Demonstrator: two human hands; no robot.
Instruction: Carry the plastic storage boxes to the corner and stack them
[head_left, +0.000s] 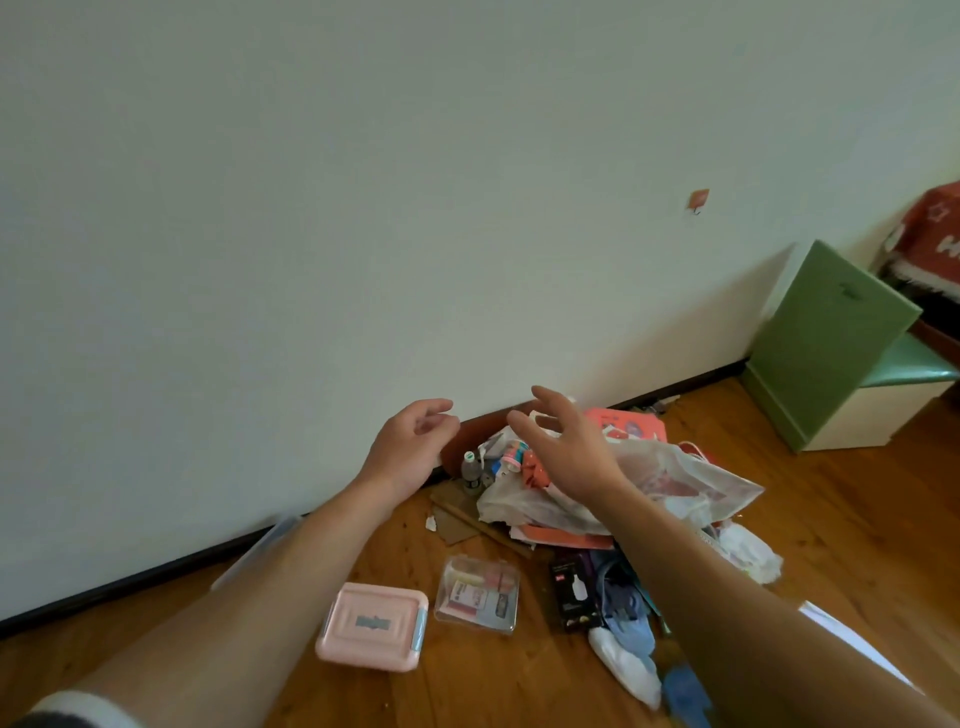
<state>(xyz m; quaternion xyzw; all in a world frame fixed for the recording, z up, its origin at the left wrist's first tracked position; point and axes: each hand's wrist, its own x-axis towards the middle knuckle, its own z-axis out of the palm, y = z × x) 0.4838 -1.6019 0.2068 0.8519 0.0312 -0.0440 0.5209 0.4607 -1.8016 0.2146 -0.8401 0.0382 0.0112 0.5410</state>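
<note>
Pale wall fills most of the view, with dark skirting at its foot. Wood-plank floor lies under both hands. Green cabinet stands against the wall, well right of the right hand. Red cloth lies beyond it at the frame edge; of its white lettering only a partial "H" is legible. Clutter pile sits directly beneath the right hand, topped by a translucent white plastic bag.

Left hand: raised before the wall, fingers loosely curled, nothing held or touched. Right hand: fingers straight and spread, over the bag, holding nothing; contact with the bag cannot be confirmed.

Pink storage box: on the floor, nearer the camera than both hands, between the forearms. Lid on, rounded corners, pale blue latches on its right side, grey lid label unreadable. Clear storage box: just right of the pink one and apart from it, lid on, small packets inside, print illegible. Black packet: under the right forearm, red mark unreadable. Small bottle: between the hands, at the skirting. Orange hook: on the wall, above and right of the right hand.
</note>
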